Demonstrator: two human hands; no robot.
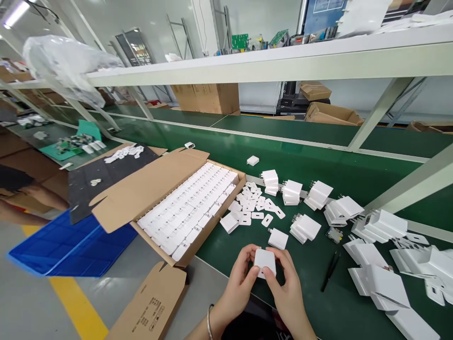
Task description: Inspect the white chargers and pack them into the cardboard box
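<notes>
A small white charger (265, 261) is held low over the green table (300, 156) by both hands. The left hand (240, 281) and the right hand (286, 288) are closed around its sides. A cardboard box (141, 189) full of white chargers is seen just to the left.

A long green conveyor bench (300, 137) runs under a white shelf (269, 61); grey floor (31, 302) with a yellow line (76, 302), ceiling strip light (16, 13) upper left
</notes>
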